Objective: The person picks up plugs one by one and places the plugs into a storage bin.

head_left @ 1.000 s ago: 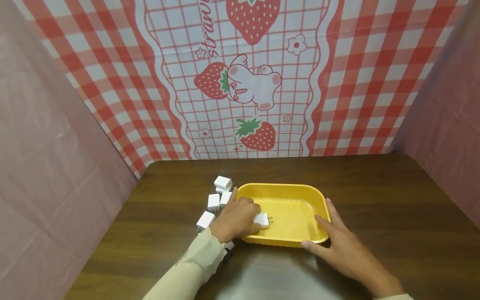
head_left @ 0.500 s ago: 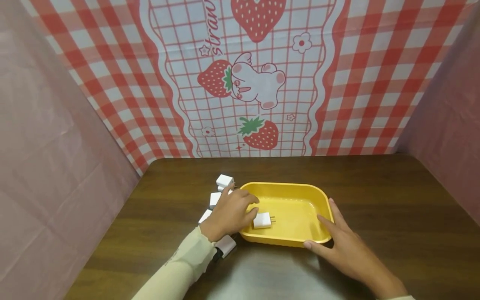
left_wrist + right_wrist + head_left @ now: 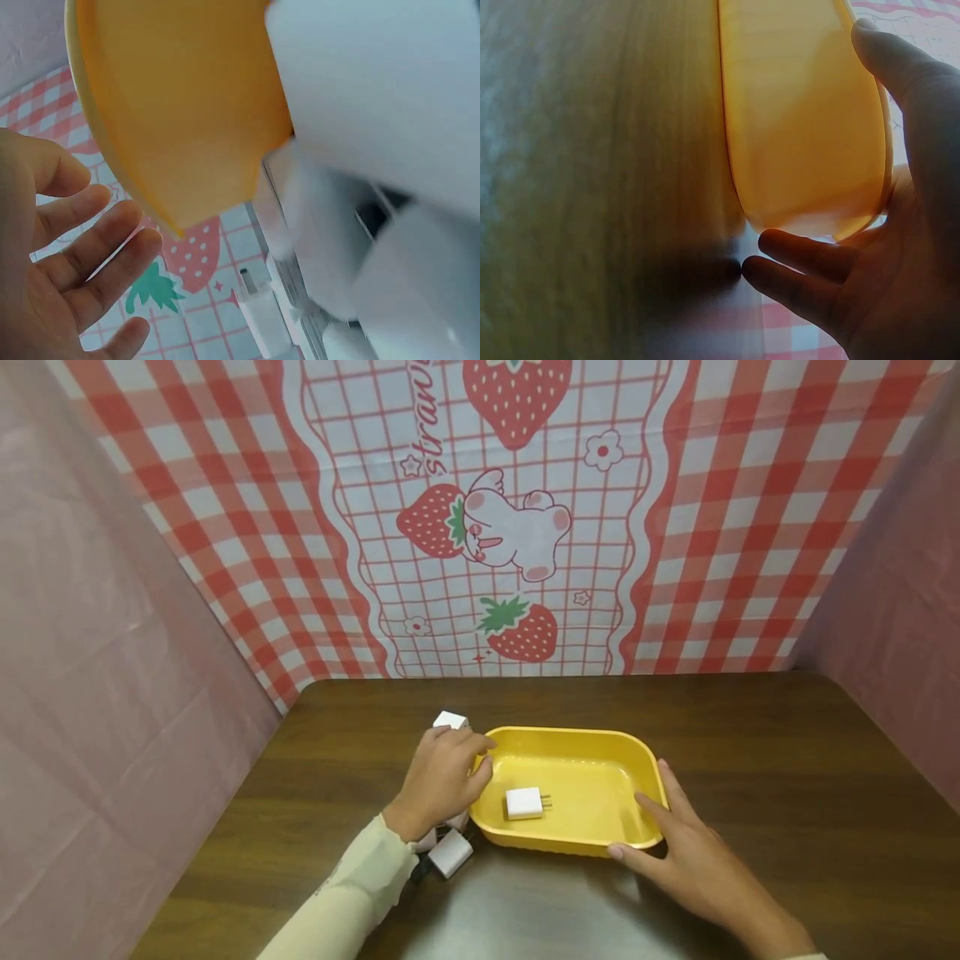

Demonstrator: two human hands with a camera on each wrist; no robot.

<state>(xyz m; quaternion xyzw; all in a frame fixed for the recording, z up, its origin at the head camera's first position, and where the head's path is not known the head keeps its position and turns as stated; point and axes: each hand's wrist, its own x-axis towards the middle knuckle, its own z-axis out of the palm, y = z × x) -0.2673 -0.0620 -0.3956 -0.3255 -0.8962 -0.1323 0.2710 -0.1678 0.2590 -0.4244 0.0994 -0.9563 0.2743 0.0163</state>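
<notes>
A white USB wall charger point(image 3: 523, 803) lies inside the yellow plastic tray point(image 3: 570, 843), its prongs toward the right. My left hand point(image 3: 442, 772) is over the tray's left rim and the white chargers beside it, fingers apart and loosely bent. In the left wrist view, nothing is between the fingers of that left hand point(image 3: 75, 255). My right hand point(image 3: 690, 852) holds the tray's right end, with one finger reaching over the rim and the thumb at the front corner. The right wrist view shows two fingers point(image 3: 802, 255) near the tray's outer end wall.
Near the tray's front left corner lies another white charger point(image 3: 452, 853). A further charger point(image 3: 451, 721) sits beyond my left hand; others are partly hidden under it. The brown wooden table point(image 3: 765, 752) meets a strawberry-print checked cloth point(image 3: 517, 527) at the back.
My left hand has let go of the charger in the tray and moved left, away from it, over the group of chargers. My right hand stays at the tray's right end.
</notes>
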